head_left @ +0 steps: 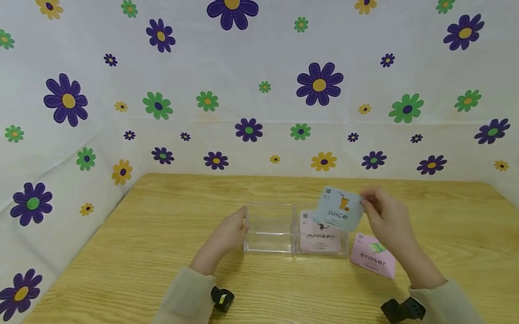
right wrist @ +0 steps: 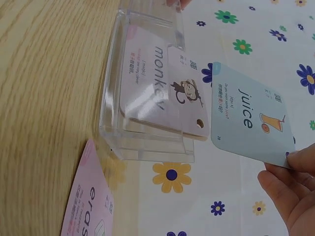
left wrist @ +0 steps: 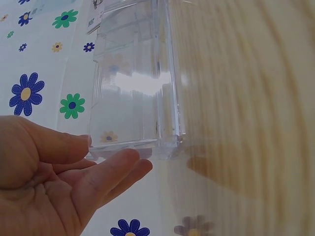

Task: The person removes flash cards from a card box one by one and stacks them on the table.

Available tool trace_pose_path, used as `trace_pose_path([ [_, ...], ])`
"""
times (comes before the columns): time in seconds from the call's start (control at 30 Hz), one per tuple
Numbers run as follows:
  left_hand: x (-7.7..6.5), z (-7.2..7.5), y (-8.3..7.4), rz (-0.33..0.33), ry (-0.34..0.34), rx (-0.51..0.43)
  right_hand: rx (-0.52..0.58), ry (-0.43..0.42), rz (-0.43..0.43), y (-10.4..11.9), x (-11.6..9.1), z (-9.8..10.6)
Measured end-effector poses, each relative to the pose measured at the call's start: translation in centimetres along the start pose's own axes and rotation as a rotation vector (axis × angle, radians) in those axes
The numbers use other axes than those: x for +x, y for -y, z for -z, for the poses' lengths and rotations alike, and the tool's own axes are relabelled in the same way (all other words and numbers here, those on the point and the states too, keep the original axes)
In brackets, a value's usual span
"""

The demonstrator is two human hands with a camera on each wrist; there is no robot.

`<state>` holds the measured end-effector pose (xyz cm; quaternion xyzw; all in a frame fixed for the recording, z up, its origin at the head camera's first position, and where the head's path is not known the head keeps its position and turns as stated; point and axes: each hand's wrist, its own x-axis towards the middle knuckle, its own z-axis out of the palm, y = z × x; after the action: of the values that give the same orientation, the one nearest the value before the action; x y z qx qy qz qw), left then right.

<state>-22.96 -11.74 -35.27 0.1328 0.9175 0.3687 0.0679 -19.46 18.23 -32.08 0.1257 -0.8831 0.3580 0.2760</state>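
Observation:
A clear plastic two-compartment holder (head_left: 270,243) stands on the table. My left hand (head_left: 225,234) grips its left end, thumb on one side and fingers on the other, as the left wrist view shows. A pink "monkey" card (right wrist: 145,81) leans in the right compartment; no card shows in the left one. Between thumb and fingers, my right hand (head_left: 388,221) pinches a light blue "juice" card (right wrist: 248,115) by its corner, above and behind the monkey card. A pink "eraser" card (head_left: 373,258) is on the table to the right of the holder.
The wood-grain table (head_left: 293,297) extends around the holder. A white cloth with printed flowers (head_left: 275,48) hangs behind and at the sides. A black strap device (head_left: 222,299) is on the left wrist, and another black device (head_left: 403,311) is on the right.

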Motion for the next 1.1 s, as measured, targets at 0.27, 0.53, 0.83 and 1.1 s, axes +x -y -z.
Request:
trace_pose_path([
  [0.27,-0.1,0.0,-0.2,-0.006,0.006,-0.028,-0.049,-0.014,-0.004,-0.9,-0.9,1.5],
  [0.53,0.0,-0.1,-0.3,-0.012,0.007,-0.007,-0.085,-0.034,-0.008,-1.5,-1.2,2.9],
  [0.83,-0.1,0.0,-0.4,-0.012,0.010,0.006,-0.140,-0.010,-0.065,-2.0,-1.1,3.4],
  [1.1,-0.2,0.0,-0.5,-0.012,0.017,0.021,-0.145,0.084,-0.120,-2.6,-1.0,3.8],
])
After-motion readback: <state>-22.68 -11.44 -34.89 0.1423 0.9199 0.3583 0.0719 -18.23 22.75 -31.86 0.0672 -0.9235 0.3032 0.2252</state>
